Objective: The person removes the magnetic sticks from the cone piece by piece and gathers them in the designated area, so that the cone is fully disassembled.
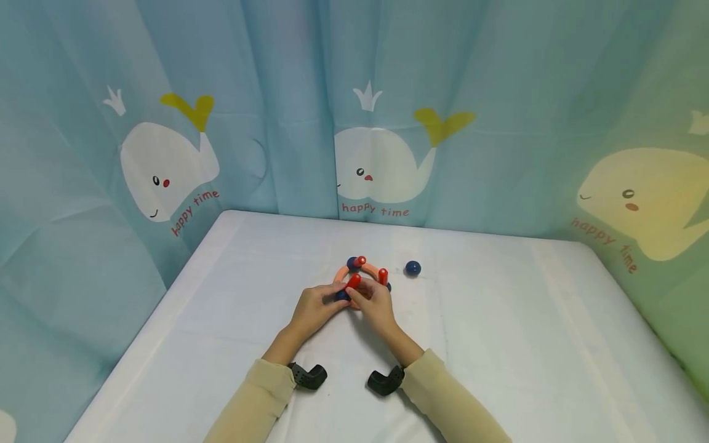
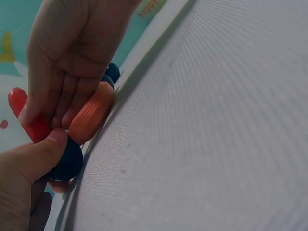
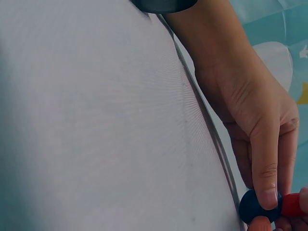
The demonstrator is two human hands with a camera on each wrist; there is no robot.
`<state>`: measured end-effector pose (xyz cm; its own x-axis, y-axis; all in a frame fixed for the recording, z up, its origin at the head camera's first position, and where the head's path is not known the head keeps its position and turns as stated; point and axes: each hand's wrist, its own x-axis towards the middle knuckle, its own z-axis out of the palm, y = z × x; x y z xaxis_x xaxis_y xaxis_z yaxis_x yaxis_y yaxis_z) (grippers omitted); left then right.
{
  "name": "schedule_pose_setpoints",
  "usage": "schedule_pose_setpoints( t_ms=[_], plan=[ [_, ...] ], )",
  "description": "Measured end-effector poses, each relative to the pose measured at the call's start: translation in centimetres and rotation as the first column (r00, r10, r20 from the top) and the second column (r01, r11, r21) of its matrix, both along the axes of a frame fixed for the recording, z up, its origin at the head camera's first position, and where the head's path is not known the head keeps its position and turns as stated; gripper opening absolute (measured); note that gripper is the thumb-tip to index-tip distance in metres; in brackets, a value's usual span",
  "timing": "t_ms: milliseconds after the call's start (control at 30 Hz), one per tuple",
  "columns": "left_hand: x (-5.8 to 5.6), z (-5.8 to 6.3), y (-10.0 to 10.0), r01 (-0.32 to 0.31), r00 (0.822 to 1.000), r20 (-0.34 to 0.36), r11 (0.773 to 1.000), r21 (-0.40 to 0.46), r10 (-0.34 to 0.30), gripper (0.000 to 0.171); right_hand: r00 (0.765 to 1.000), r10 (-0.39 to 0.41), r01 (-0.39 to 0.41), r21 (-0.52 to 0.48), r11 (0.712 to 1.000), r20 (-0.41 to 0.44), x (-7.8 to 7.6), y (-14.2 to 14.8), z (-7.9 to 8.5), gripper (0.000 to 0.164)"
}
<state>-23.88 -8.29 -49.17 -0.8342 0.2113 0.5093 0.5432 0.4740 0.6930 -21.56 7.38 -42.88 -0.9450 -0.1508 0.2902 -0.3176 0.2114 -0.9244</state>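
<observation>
Head view: the left hand pinches a ball, the right hand a stick; steadying the ball while keeping the stick aligned should help.

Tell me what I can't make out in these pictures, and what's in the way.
Head view: much of the near side of the orange ring, hidden by the left hand and right hand.
Left wrist view: where the held red stick meets the held blue ball, covered by the left hand.
Right wrist view: most of the right hand, cut off by the picture's edge.
</observation>
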Motion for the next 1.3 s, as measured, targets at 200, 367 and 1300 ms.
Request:
schedule_pose_setpoints(
  t_ms=[200, 367, 1300],
  plan=[
    [0.0, 0.0, -0.1, 0.003, 1.0, -0.009, 1.0, -0.02, -0.003, 0.039, 1.0, 0.012, -0.012, 0.009, 1.0, -0.023, -0.1, 0.0, 0.0, 0.02],
    [0.0, -0.1, -0.1, 0.005, 1.0, -0.014, 1.0, -0.002, -0.005, 0.04, 0.999, 0.04, -0.039, 0.028, 0.999, -0.036, 0.0, 0.0, 0.2, 0.02],
    [0.3, 0.0, 0.1, 0.016, 0.998, 0.066, 0.999, 0.045, -0.018, 0.037, 0.996, -0.056, 0.049, 0.103, 0.994, 0.064, 0.4, 8.1, 0.1, 0.028]
  ],
)
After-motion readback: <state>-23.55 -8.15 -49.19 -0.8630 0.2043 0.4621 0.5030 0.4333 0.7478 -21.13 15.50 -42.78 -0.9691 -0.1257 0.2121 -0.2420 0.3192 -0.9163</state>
